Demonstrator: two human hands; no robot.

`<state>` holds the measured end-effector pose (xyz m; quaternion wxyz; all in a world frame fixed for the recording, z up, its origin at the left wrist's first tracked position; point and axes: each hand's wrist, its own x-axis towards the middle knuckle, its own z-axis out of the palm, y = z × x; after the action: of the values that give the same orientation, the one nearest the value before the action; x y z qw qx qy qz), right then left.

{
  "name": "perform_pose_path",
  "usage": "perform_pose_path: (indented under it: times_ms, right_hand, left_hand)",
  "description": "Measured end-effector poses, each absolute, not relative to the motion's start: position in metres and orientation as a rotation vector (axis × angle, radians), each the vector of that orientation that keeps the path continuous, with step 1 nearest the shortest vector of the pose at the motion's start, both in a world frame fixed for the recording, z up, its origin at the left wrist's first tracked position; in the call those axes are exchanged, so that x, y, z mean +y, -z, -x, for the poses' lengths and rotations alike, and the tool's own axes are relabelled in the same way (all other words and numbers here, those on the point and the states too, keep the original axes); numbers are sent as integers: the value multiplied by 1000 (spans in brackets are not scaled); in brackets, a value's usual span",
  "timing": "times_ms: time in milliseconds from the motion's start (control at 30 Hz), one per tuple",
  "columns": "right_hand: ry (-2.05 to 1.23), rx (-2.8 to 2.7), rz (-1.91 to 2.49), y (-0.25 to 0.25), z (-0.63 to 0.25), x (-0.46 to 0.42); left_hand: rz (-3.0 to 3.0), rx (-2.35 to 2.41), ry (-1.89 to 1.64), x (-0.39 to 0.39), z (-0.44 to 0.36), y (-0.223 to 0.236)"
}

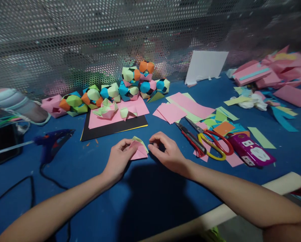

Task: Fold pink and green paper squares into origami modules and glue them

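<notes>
My left hand (120, 156) pinches a folded piece of pink and pale green paper (139, 152) just above the blue table. To its right, my right hand (166, 150) curls with thumb and forefinger near each other and a small gap showing between them; I see nothing in it, and it sits slightly apart from the paper. Beyond the hands, a pink sheet (140, 107) lies over a black sheet (115, 130). Two folded pink and green paper pieces rest there, a larger one (105, 109) and a smaller one (127, 113).
Folded paper balls (110, 91) line the perforated metal panel (90, 37). Scissors (217, 144), a utility knife (192, 140) and a purple power strip (252, 149) lie right, near paper scraps (223, 128). A glue gun (52, 141) with a black cord lies left, near a phone (4, 143).
</notes>
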<state>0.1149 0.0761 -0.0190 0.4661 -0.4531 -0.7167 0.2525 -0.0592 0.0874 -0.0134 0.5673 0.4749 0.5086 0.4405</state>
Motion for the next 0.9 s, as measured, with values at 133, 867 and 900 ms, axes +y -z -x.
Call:
perform_pose_path:
  times_ms: [133, 867, 900]
  right_hand:
    - [-400, -1918, 1041, 21, -115, 75]
    - [-409, -1971, 1147, 30, -116, 79]
    - [-439, -1975, 1145, 30, -116, 79]
  left_hand:
    - [-1191, 1212, -1093, 86, 58, 13]
    - [-1581, 1050, -1091, 81, 57, 22]
    - [-1589, 1058, -1099, 82, 58, 23]
